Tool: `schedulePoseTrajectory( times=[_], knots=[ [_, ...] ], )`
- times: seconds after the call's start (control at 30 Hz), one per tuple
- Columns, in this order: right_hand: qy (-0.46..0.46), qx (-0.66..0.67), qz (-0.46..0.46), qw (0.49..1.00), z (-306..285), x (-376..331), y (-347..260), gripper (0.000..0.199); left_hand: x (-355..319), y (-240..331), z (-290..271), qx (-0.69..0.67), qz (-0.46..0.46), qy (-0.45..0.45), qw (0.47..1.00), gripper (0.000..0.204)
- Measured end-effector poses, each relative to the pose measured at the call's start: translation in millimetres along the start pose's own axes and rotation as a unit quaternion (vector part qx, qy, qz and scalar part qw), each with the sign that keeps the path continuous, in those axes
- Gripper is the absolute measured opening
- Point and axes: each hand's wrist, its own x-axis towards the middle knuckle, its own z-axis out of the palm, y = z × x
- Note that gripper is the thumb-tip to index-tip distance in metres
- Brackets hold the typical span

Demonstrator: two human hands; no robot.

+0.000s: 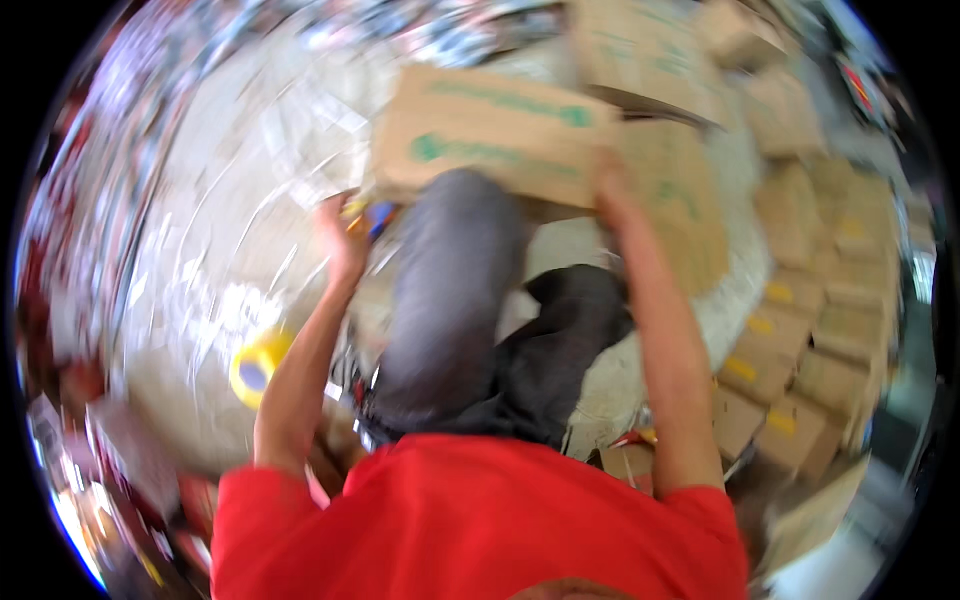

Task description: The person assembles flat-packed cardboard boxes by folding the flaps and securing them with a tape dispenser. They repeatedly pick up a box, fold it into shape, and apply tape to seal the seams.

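Note:
A brown cardboard box [490, 130] with green print lies tilted across the front of my raised knee. My right hand [613, 185] is against its right end, with the fingers gripping the edge; motion smears them. Just off the box's lower left corner, my left hand [343, 238] is closed around a small yellow and blue tool [380, 217]. Blur hides the tool's exact kind. A yellow roll of tape [240, 375] rests on the floor to the left of my left forearm.
More cardboard boxes [650, 50] lie beyond and right of the held box. Rows of small cartons [785, 350] fill the right side. Clear plastic strips [285, 150] litter the pale floor [215, 255]. Blurred piles of packaged goods [130, 130] line the left and far edges.

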Motion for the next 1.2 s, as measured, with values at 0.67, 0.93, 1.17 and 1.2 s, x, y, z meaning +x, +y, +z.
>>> schedulePoseTrajectory(
  times=[0.67, 0.93, 1.17, 1.2],
  knots=[
    [0.005, 0.152, 0.057, 0.987, 49.6, -61.4, -75.3, 0.074, -90.1, -162.7, 10.4, 0.264, -0.033, -0.155, 0.951, 0.042],
    [0.037, 0.138, 0.049, 0.989, 41.0, -70.2, -59.5, 0.075, -32.6, -32.8, -123.6, 0.027, -0.166, -0.147, 0.975, 0.059],
    [-0.019, 0.162, -0.028, 0.986, 81.1, -32.0, -65.9, 0.063, 35.5, 130.8, -180.1, -0.152, 0.100, -0.113, 0.977, 0.061],
    [-0.023, 0.165, -0.032, 0.985, 82.6, -33.1, -73.4, 0.062, 51.2, 143.1, -170.4, -0.170, 0.144, -0.124, 0.967, 0.062]
  ],
)
